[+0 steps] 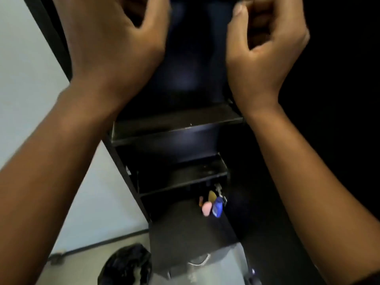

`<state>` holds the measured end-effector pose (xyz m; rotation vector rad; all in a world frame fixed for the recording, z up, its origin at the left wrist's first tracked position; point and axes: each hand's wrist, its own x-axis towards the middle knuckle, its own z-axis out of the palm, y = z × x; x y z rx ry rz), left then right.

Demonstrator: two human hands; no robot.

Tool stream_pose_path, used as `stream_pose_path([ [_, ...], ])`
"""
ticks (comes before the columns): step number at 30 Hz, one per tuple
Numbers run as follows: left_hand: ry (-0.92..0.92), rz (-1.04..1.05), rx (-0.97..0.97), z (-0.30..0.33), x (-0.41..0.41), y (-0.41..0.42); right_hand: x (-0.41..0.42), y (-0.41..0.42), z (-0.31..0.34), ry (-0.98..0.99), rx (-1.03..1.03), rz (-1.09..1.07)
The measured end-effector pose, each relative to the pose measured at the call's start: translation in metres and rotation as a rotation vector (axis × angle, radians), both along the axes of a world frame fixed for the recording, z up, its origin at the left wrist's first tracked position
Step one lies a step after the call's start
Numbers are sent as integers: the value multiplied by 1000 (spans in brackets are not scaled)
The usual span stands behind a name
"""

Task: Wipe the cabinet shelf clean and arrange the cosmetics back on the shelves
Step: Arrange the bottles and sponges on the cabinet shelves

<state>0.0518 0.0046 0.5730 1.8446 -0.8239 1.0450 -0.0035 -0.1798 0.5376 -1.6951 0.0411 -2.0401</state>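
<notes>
A narrow black cabinet (123, 159) stands open in front of me, seen from above. Two bare black shelves show, an upper shelf (176, 125) and a lower shelf (185, 175). Below them several cosmetics stand together: a pink bottle (206, 209), a blue bottle (217, 208) and a yellowish item (211, 196). My left hand (115, 46) is raised at the top of the cabinet opening, its fingertips cut off by the frame's edge. My right hand (265, 52) is raised opposite it with fingers curled. I see nothing in either hand.
A pale wall (26, 64) runs along the cabinet's left side. A black plastic bag (126, 266) lies on the light floor at the bottom left. A dark cabinet door or panel (339, 79) fills the right side. My grey trouser leg (205, 268) shows below.
</notes>
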Motion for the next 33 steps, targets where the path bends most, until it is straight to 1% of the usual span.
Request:
stream_pose_path([
  [2, -108, -181, 47, -51, -14, -7, -19, 8, -46, 131, -16, 111],
  [3, -120, -259, 88, -77, -24, -10, -27, 11, -68, 189, 8, 135],
  [5, -26, -369, 136, -132, -37, -17, -37, 14, -112, 304, 65, 157],
  [7, 149, -442, 162, -189, -42, -24, -44, 13, -159, 441, 122, 160],
  [9, 293, -453, 185, -244, -43, -30, -50, 7, -207, 575, 167, 147],
  [11, 390, -429, 230, -295, -42, -35, -54, 0, -253, 699, 194, 137],
  [15, 645, -371, 310, -379, -39, -47, -57, -15, -347, 929, 302, 116],
  [18, 732, -324, 367, -432, -31, -57, -52, -22, -410, 1074, 385, 60],
  [22, 807, -281, 436, -496, -21, -74, -45, -25, -464, 1192, 416, -10],
  [25, 819, -278, 486, -530, -18, -88, -41, -24, -489, 1226, 406, -19],
  [29, 788, -265, 522, -560, -17, -101, -36, -27, -515, 1267, 429, 4],
  [33, 776, -224, 509, -569, -19, -106, -37, -29, -523, 1246, 476, 12],
])
